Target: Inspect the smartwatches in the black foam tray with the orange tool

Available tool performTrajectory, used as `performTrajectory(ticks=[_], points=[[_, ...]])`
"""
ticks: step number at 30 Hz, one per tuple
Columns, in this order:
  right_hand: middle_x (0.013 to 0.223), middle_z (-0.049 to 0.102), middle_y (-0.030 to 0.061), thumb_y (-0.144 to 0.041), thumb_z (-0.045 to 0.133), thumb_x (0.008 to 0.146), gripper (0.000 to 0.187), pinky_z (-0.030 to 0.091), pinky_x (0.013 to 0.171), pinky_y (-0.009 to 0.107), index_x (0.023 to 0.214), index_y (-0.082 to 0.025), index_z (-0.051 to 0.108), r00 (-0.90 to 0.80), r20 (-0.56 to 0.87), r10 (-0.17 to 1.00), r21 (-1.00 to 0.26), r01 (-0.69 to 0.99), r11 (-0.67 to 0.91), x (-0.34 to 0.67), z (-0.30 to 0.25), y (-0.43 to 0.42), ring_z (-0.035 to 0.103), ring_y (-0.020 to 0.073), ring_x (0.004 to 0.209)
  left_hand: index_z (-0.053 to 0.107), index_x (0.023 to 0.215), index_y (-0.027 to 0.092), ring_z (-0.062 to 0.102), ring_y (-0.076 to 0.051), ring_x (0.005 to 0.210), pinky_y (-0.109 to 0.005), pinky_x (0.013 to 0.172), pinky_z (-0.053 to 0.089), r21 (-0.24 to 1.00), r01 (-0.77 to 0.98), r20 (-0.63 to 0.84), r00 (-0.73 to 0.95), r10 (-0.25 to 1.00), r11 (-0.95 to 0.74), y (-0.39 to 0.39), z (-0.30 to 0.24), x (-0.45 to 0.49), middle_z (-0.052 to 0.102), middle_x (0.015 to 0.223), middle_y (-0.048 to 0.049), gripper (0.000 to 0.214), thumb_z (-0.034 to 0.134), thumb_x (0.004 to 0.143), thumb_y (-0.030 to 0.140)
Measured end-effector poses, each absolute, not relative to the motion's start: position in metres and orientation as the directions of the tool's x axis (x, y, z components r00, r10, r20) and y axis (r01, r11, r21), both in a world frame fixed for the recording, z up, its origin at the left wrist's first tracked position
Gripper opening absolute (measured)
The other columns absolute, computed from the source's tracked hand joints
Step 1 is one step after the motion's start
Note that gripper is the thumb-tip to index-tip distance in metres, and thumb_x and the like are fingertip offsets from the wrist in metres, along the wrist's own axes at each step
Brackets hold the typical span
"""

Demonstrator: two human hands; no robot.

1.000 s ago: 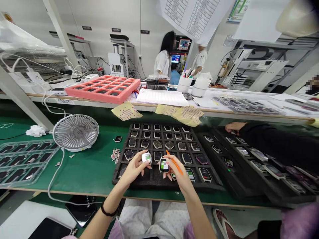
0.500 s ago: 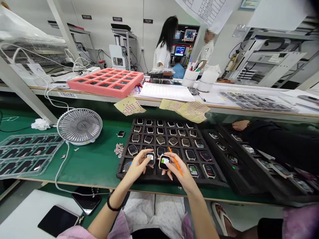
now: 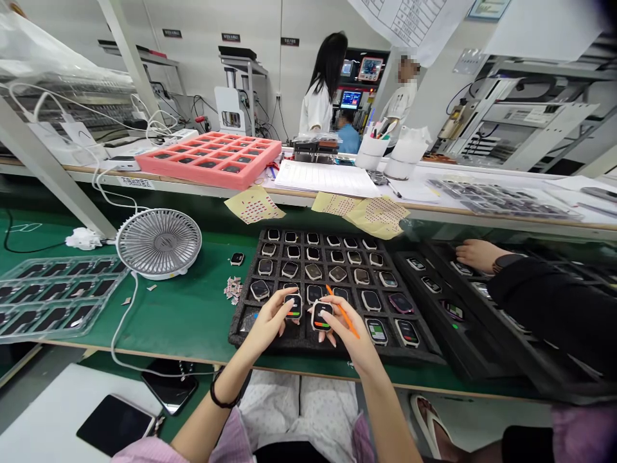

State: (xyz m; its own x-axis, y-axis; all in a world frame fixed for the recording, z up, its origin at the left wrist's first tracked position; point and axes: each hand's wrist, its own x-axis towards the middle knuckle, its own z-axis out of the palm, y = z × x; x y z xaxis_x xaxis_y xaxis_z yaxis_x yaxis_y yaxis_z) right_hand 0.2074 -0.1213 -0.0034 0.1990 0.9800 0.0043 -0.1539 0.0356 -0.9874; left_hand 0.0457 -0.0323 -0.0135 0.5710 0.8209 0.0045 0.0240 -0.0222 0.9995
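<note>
My left hand grips a square smartwatch by its edges, just above the black foam tray. My right hand holds a second smartwatch a little to the right, and the two watches are nearly side by side. An orange stylus angles out from my right hand. Both lit screens show coloured marks. Several other watches sit in the tray's square pockets around my hands.
A co-worker's black-sleeved arm reaches over black trays of watches on the right. A desk fan and a clear plastic tray stand on the green mat at left. Phones lie below the bench edge.
The watch in my left hand has turned face up over the last second. Both hands have come closer to the foam tray. The co-worker's hand has shifted on the right.
</note>
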Motion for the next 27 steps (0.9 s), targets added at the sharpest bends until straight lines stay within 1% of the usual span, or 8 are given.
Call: performTrajectory(ticks=[3,6,9,12,15,20,27], points=[[0.085,0.061,0.0025,-0.042,0.058,0.084,0.03,0.035,0.041,0.023,0.104,-0.022,0.052,0.206,-0.003,0.979,-0.984,-0.173,0.033,0.207,-0.001,-0.123,0.059,0.0126,0.052,0.049,0.123,0.02,0.038,-0.002,0.046,-0.017,0.037,0.033,0.999,0.031,0.005,0.58,0.815,-0.029,-0.032,-0.013,0.045,0.056,0.108,-0.0063,0.044,0.047,0.086,0.045],[0.079,0.061,0.0022,-0.045,0.052,0.087,0.029,0.036,0.042,0.024,0.105,-0.021,0.052,0.199,-0.005,0.98,-0.982,-0.188,0.033,0.207,0.003,-0.125,0.059,0.0145,0.054,0.049,0.123,0.02,0.035,-0.002,0.045,-0.017,0.037,0.033,0.999,0.041,0.002,0.585,0.811,-0.032,-0.032,-0.014,0.045,0.056,0.102,-0.0052,0.045,0.049,0.086,0.045],[0.079,0.062,0.0029,-0.045,0.052,0.087,0.03,0.037,0.042,0.024,0.105,-0.021,0.052,0.199,-0.017,0.98,-0.98,-0.195,0.023,0.206,0.006,-0.126,0.06,0.0153,0.054,0.05,0.122,0.019,0.035,-0.002,0.044,-0.017,0.037,0.033,0.998,0.049,0.003,0.582,0.813,-0.039,-0.032,-0.015,0.045,0.057,0.098,-0.0041,0.045,0.049,0.085,0.046],[0.087,0.064,0.0048,-0.046,0.052,0.086,0.03,0.037,0.042,0.025,0.104,-0.022,0.053,0.197,-0.026,0.98,-0.98,-0.201,0.015,0.206,0.008,-0.126,0.06,0.0155,0.056,0.051,0.121,0.02,0.038,0.0,0.041,-0.018,0.038,0.034,0.998,0.045,0.0,0.576,0.818,-0.032,-0.032,-0.016,0.043,0.057,0.107,-0.0056,0.043,0.045,0.088,0.045],[0.09,0.065,0.0054,-0.044,0.052,0.086,0.028,0.036,0.042,0.024,0.102,-0.022,0.054,0.199,-0.024,0.98,-0.974,-0.226,0.022,0.205,0.007,-0.126,0.06,0.015,0.055,0.052,0.121,0.02,0.043,-0.001,0.044,-0.019,0.04,0.036,1.0,0.023,-0.008,0.571,0.821,-0.007,-0.031,-0.018,0.042,0.055,0.112,-0.0064,0.042,0.043,0.088,0.045],[0.091,0.066,0.0056,-0.041,0.053,0.086,0.026,0.035,0.041,0.023,0.103,-0.021,0.053,0.193,-0.007,0.981,-0.962,-0.268,0.046,0.206,0.004,-0.123,0.061,0.014,0.054,0.05,0.123,0.02,0.044,-0.004,0.047,-0.019,0.04,0.036,0.999,0.032,-0.026,0.578,0.815,0.01,-0.032,-0.015,0.043,0.056,0.101,-0.0043,0.045,0.045,0.087,0.045],[0.095,0.066,0.0055,-0.039,0.053,0.087,0.024,0.035,0.04,0.023,0.103,-0.022,0.052,0.186,0.024,0.982,-0.961,-0.266,0.074,0.208,0.003,-0.121,0.062,0.0138,0.054,0.046,0.126,0.02,0.051,-0.008,0.059,-0.018,0.044,0.04,0.999,0.04,-0.022,0.587,0.81,-0.002,-0.031,-0.012,0.044,0.054,0.101,-0.0044,0.046,0.048,0.086,0.044]])
